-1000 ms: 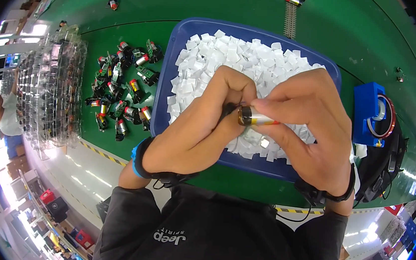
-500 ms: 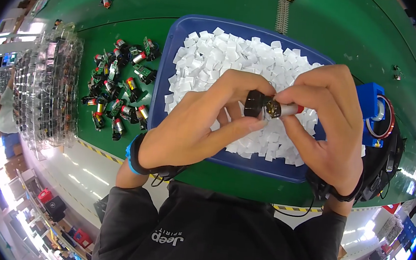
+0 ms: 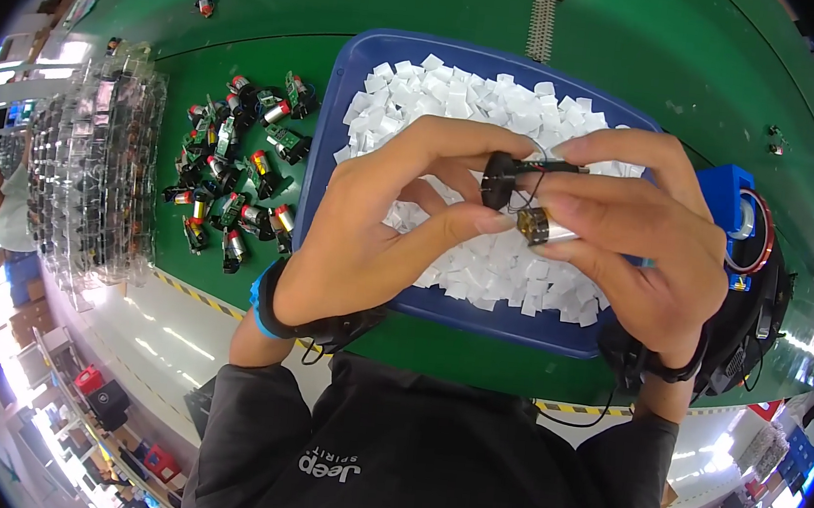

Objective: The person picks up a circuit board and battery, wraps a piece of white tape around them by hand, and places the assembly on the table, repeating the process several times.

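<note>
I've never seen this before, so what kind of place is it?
Probably a factory or assembly workshop: there are many small electronic parts on a green worktable, and a blue tray heaped with white squares.

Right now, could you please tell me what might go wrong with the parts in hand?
The thin wires by the black round part might strain if the left hand and right hand move apart. The silver cylinder, held above the blue tray, could slip and drop among its white pieces.
</note>
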`<state>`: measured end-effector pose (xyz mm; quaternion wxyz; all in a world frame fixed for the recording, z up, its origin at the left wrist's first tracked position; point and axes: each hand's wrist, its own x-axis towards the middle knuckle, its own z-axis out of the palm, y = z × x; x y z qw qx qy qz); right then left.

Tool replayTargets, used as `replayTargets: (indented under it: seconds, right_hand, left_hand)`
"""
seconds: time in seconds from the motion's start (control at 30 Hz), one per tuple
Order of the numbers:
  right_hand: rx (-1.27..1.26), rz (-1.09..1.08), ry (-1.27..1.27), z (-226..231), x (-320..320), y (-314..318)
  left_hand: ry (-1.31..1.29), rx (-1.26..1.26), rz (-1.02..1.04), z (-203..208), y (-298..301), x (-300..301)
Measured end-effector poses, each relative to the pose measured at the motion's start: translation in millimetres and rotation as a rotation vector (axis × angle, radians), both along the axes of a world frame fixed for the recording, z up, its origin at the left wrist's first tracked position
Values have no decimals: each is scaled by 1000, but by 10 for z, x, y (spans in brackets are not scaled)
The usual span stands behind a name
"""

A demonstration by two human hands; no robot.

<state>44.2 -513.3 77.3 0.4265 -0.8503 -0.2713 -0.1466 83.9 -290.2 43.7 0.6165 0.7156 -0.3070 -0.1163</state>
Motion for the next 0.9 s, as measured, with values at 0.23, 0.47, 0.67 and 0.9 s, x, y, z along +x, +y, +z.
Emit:
replayTargets:
  seconds: [0.23, 0.47, 0.67, 0.9]
  right_hand:
    - [-54, -11, -130, -40, -40, 23]
    - [-266, -63, -348, -19, -101, 100]
    - [-192, -54, -303, -51, -125, 126]
    - [-17, -166, -125, -144, -147, 200]
  left_hand:
    - [326, -91, -39, 87, 14, -31]
    - [642, -201, 22, 90, -69, -66]
    - [624, -170, -13, 117, -58, -43]
    - [544, -53, 7, 112, -58, -101]
